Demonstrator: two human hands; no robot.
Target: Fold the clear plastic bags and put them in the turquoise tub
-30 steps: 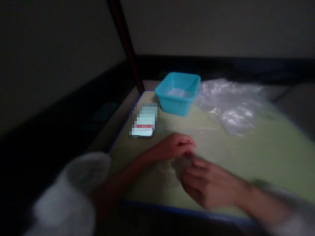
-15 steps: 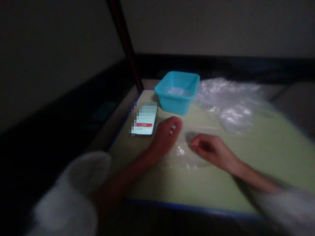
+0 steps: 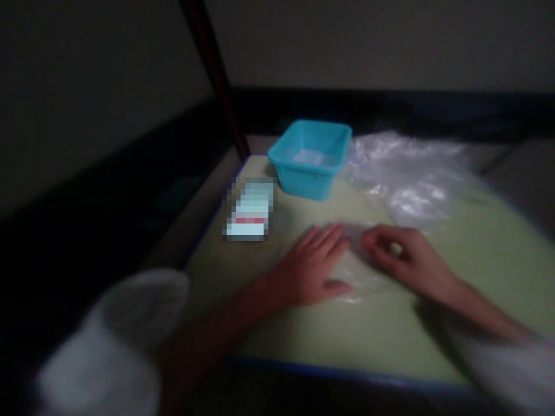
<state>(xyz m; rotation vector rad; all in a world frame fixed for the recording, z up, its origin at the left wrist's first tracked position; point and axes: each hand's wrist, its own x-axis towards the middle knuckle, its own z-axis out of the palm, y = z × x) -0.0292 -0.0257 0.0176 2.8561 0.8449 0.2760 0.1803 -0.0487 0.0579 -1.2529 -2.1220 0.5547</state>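
light: dim room, view soft and blurred; fine detail is hard to read.
left hand: left hand [image 3: 318, 267] lies palm down, fingers spread wide and straight, pointing away from the person. it grips nothing and presses flat on the small clear bag.
right hand: right hand [image 3: 405, 257] sits just right of the left one, fingers curled in narrow, thumb and forefinger pinched on the bag's right part. a pale glint of plastic shows inside the curl.
small clear bag: small clear bag [image 3: 364, 278] lies flat on the table between and under both hands, near the middle of the surface. its near edge shows pale below the left thumb; contents cannot be told.
gap between hands: fingertips close together, not clearly touching.
table: pale green table [image 3: 347, 332] with a blue rim along the near and left edges.
tub: turquoise tub [image 3: 303, 180] stands upright at the far left of the table, well apart from the hands; something pale lies in its bottom.
phone: phone [image 3: 250, 209] lies flat with a lit screen, just in front of the tub and left of the left hand.
plastic heap: crumpled plastic heap [image 3: 416, 185] just right of the tub, beyond the right hand.
pole: dark pole [image 3: 212, 75] rises at a slant behind the tub.
sleeves: white left sleeve [image 3: 99, 352] at the lower left, white right sleeve [image 3: 514, 364] at the lower right.
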